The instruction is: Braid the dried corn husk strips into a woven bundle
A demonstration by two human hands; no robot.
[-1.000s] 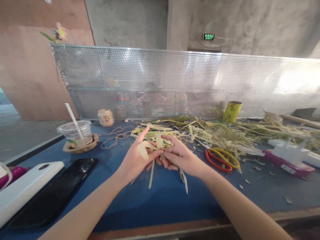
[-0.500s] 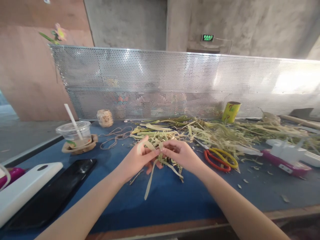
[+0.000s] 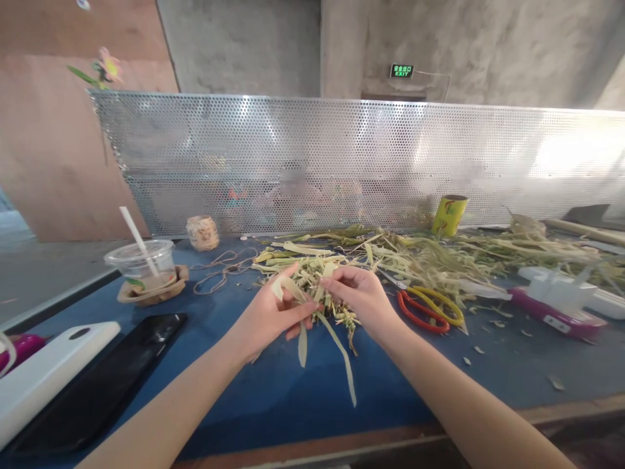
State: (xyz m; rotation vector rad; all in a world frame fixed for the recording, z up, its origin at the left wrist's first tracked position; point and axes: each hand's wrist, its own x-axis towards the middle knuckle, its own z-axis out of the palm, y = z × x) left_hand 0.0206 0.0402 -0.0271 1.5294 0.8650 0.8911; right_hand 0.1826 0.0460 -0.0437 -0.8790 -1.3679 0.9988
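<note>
Both hands work close together over the blue tabletop, at the front of a heap of pale green dried plant strips (image 3: 312,268). My left hand (image 3: 271,309) pinches flat leaf strips (image 3: 342,348) between thumb and fingers; two ends hang below it. My right hand (image 3: 359,293) is closed at the thumb and fingertips on a short upright piece of leaf strip (image 3: 323,286), just right of the left thumb. How the strips cross between the fingers is partly hidden. Scissors with red and yellow handles (image 3: 430,309) lie to the right of my right hand.
At left are a plastic cup with a straw (image 3: 146,260), a twine loop (image 3: 224,270), a black phone (image 3: 107,378) and a white power bank (image 3: 53,378). A yellow can (image 3: 449,216) and a magenta power strip (image 3: 551,312) stand right. A perforated metal screen (image 3: 317,150) closes the back.
A long strip end that hung to the lower left now hangs to the lower right. My right hand has come slightly away from the left thumb. The view has shifted a little.
</note>
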